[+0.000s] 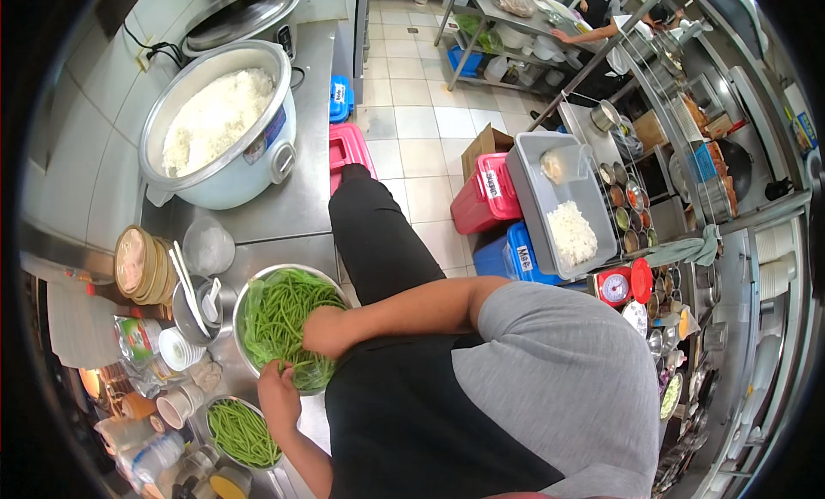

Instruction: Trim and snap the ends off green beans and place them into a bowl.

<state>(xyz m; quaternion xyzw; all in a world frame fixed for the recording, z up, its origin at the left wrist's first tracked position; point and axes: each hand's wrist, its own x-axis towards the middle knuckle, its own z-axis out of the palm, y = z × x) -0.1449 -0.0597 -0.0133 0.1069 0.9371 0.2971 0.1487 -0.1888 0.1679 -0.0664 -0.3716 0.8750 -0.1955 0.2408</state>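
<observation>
A large metal bowl (240, 331) on the counter is lined with a clear plastic bag (316, 374) full of long green beans (290, 305). My right hand (332, 331) reaches down into these beans, its fingertips hidden, so its grip does not show. At the bowl's near-left rim, my left hand (280, 396) has thumb and fingers pinched together on what looks like a green bean beside the bag's edge. Close to my left wrist stands a smaller metal bowl (211, 409) with more green beans (242, 433), lying mostly lengthwise.
A big rice cooker (219, 183) filled with cooked rice stands to my right. Beyond the bowls are bamboo steamers (145, 267), a metal pot (219, 331) with utensils, and white cups (180, 405). Behind me, a grey tub (561, 189) holds rice. A person (599, 31) works farther off.
</observation>
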